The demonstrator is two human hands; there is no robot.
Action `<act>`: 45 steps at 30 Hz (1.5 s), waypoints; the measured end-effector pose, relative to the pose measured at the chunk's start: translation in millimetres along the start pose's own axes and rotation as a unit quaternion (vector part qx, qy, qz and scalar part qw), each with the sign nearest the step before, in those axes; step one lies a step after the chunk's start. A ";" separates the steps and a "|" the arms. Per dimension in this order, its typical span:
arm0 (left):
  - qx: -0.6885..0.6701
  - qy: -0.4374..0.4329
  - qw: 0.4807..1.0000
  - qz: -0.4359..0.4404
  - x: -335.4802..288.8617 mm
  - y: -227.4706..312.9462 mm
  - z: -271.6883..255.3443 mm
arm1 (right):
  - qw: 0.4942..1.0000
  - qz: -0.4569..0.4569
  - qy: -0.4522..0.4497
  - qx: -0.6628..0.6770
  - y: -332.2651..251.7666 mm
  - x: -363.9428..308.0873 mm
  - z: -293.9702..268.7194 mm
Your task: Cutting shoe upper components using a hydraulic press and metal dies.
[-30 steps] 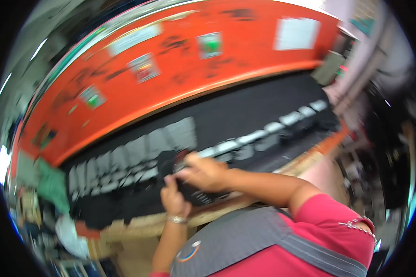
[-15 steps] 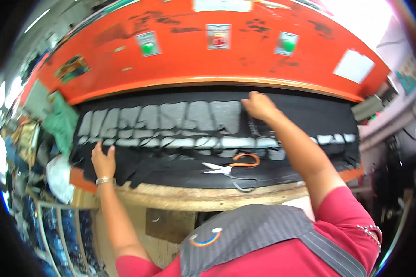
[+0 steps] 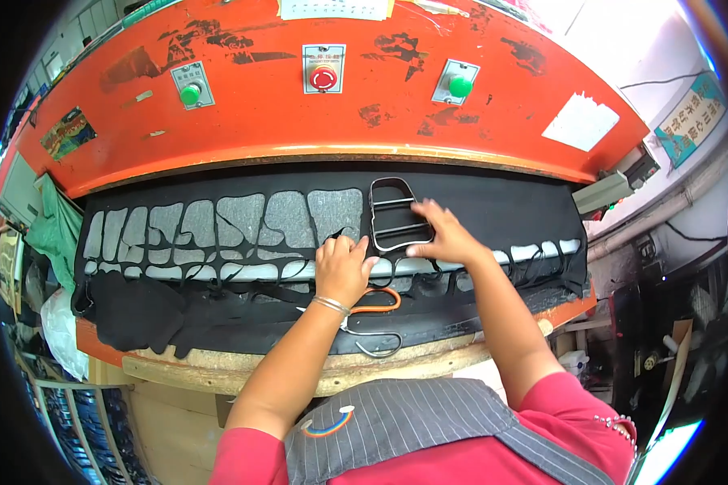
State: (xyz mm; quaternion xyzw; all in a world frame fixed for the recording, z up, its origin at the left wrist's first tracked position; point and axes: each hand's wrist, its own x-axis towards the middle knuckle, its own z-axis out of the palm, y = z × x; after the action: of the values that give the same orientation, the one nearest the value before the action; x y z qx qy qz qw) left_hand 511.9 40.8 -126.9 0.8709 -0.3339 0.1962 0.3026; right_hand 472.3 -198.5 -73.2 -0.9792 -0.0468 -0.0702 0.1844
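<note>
A: What is seen furthest left of the metal frame (image 3: 399, 217)?

B: A green cloth (image 3: 57, 229) is hung well to the left of the frame, beyond the end of the black sheet (image 3: 493, 206). The sheet is spread along the wooden bench (image 3: 243, 373), and a row of cut-out openings (image 3: 226, 222) showing a grey surface is found in it, left of the frame.

A: And the left hand (image 3: 341, 267)?

B: It is laid palm down on the black sheet, just left of and below the frame. The fingers are bent loosely against the material; nothing is seen gripped in it. A bracelet (image 3: 330, 305) is worn at its wrist.

A: What is placed below the frame?

B: Scissors with orange handles (image 3: 376, 303) are laid on the sheet, just beside the left wrist, partly covered by it.

A: Where is the frame itself?

B: It is set flat on the black sheet, beneath the orange machine head (image 3: 340, 89), roughly under the red button (image 3: 323, 78). A green button (image 3: 189, 94) is mounted to the left of that and another green button (image 3: 459, 86) to the right.

A: And the right hand (image 3: 443, 234)?

B: It is held open with the fingers spread, and its fingertips are rested on the frame's right edge. The frame is touched, not clasped.
</note>
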 end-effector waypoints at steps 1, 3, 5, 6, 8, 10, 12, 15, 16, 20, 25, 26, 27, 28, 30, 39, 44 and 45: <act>-0.003 -0.001 1.000 -0.002 2.0 1.1 1.0 | 1.000 -0.007 -0.008 -0.009 7.4 -10.7 7.3; -0.005 -0.007 1.000 -0.022 4.5 3.6 0.7 | 0.997 -0.015 0.075 0.023 10.0 -16.0 25.6; -0.001 -0.001 1.000 -0.018 4.1 -1.6 4.2 | 0.991 -0.028 0.130 0.029 -6.8 -14.8 32.3; -0.003 -0.006 0.999 -0.034 5.6 -2.2 4.0 | 0.990 -0.032 0.134 0.021 -8.0 -13.6 32.7; 0.001 -0.004 0.999 -0.043 5.5 -6.1 7.1 | 0.990 -0.033 0.136 0.016 -7.5 -11.7 33.7; -0.008 -0.001 1.000 -0.029 6.6 -8.5 5.6 | 0.990 -0.059 0.130 0.011 -1.6 -9.8 30.7; -0.017 0.015 1.000 -0.005 7.3 -11.1 5.5 | 0.989 -0.067 0.134 0.005 1.7 -8.9 32.5; -0.028 0.028 0.999 -0.001 14.6 -10.5 4.1 | 0.988 -0.075 0.133 -0.003 7.1 -3.9 31.3; -0.031 0.026 0.999 -0.001 16.4 -10.0 4.1 | 0.989 -0.074 0.129 -0.005 7.8 -2.0 29.7; -0.039 0.001 0.999 -0.027 24.8 -12.6 3.8 | 0.994 -0.048 0.092 -0.018 2.6 7.2 20.4; -0.200 0.031 0.972 -0.123 49.4 -30.6 -50.3 | 0.964 0.035 0.239 0.108 -30.8 18.4 -30.9; -0.164 0.069 0.976 -0.128 57.2 -43.0 -71.7 | 0.944 -0.004 0.317 0.093 -34.5 26.6 -50.0; -0.128 0.104 0.977 -0.133 66.2 -56.8 -97.1 | 0.916 -0.040 0.391 0.078 -38.1 38.5 -70.2; -0.140 0.162 0.968 -0.130 79.4 -64.8 -125.3 | 0.895 -0.053 0.441 0.040 -40.7 51.8 -89.3; -0.059 0.294 0.951 -0.079 102.8 -81.5 -169.5 | 0.844 -0.047 0.533 -0.023 -49.6 72.5 -131.4; -0.012 0.135 0.985 -0.110 119.6 -107.8 -240.7 | 0.808 -0.029 0.577 -0.113 -40.3 120.7 -137.8; -0.085 -0.003 0.990 -0.112 25.8 -64.1 -185.9 | 0.980 -0.078 0.159 0.084 -89.6 22.0 -39.1; -0.076 -0.099 0.984 -0.124 9.3 -43.6 -177.8 | 0.982 -0.110 0.133 0.073 -109.5 -0.9 -31.0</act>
State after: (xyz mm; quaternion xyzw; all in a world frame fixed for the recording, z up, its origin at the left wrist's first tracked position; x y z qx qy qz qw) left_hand 524.1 179.4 -7.5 0.8953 -0.2657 0.0438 0.3549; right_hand 454.8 -108.4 -6.0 -0.9339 -0.1343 -0.2165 0.2508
